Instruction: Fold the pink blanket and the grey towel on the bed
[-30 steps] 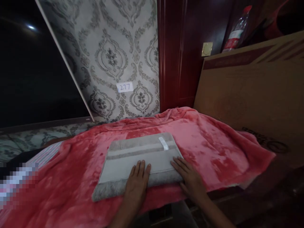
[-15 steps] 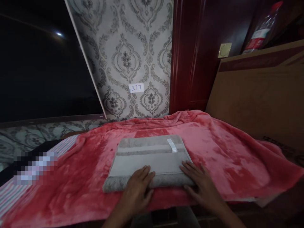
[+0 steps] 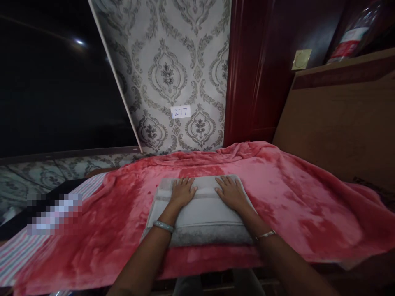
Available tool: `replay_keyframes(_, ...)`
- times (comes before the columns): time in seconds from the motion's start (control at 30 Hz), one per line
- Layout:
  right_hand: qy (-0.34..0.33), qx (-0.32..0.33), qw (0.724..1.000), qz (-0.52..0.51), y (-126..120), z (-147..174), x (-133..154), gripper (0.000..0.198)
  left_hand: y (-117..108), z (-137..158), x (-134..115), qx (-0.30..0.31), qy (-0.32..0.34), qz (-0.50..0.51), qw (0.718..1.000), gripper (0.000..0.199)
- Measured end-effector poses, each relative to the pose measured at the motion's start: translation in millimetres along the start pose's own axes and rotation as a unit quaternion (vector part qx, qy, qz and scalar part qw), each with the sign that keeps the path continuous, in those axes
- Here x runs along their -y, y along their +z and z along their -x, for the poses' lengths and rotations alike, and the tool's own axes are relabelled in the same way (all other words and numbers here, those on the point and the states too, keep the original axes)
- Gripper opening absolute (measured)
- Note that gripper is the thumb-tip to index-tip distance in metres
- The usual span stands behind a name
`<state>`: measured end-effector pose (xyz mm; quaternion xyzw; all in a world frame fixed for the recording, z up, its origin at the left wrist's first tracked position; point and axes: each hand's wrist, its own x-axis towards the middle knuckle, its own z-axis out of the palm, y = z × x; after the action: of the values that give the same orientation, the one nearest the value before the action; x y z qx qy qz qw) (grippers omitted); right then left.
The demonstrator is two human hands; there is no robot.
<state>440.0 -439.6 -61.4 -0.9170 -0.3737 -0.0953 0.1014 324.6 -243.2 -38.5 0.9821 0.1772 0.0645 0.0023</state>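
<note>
A folded grey mat (image 3: 206,213) lies in front of me, with a smooth pale face upward and fuzzy plush showing at its near fold. My left hand (image 3: 182,192) rests flat on its far left part, fingers spread and pointing away from me. On the far right part, my right hand (image 3: 231,193) lies palm down with its fingers apart too. Neither hand grips anything. The white label on the mat is covered from view by my right hand. Beneath the mat spreads a red and pink plush blanket (image 3: 296,201).
Left of the blanket is striped cloth (image 3: 18,259), partly blurred out. A dark screen (image 3: 61,90) stands at the back left, against patterned wallpaper. A large cardboard box (image 3: 339,119) stands at the right, with a plastic bottle (image 3: 350,41) above it.
Both hands have slid away from me, from the mat's near fold to its far part. The label has become hidden. The camera view has shifted slightly.
</note>
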Motion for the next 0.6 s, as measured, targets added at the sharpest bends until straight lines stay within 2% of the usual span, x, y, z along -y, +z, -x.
replay_keyframes(0.1, 0.002, -0.002, 1.0, 0.013, 12, 6, -5, 0.055, 7, 4, 1, -0.004, -0.014, 0.014, 1.0, 0.06)
replay_keyframes(0.2, -0.005, -0.001, 1.0, 0.027, 11, 6, -8, 0.055, 3, 7, -2, 0.004, -0.036, 0.038, 0.999, 0.063)
replay_keyframes(0.3, -0.007, -0.006, 0.999, 0.035, 13, 4, -11, 0.054, 1, 8, 0, -0.016, -0.07, 0.042, 0.997, 0.064)
replay_keyframes(0.47, -0.01, 0.009, 0.999, 0.049, 19, 3, -13, 0.055, 1, 11, 24, 0.011, -0.135, 0.06, 0.989, 0.066)
replay_keyframes(0.53, -0.01, 0.01, 0.999, 0.052, 20, 3, -14, 0.055, -1, 12, 38, -0.008, -0.172, 0.145, 0.974, 0.06)
replay_keyframes(0.6, -0.01, 0.003, 0.999, 0.049, 21, 3, -14, 0.055, -4, 13, 53, -0.046, -0.21, 0.263, 0.94, 0.053)
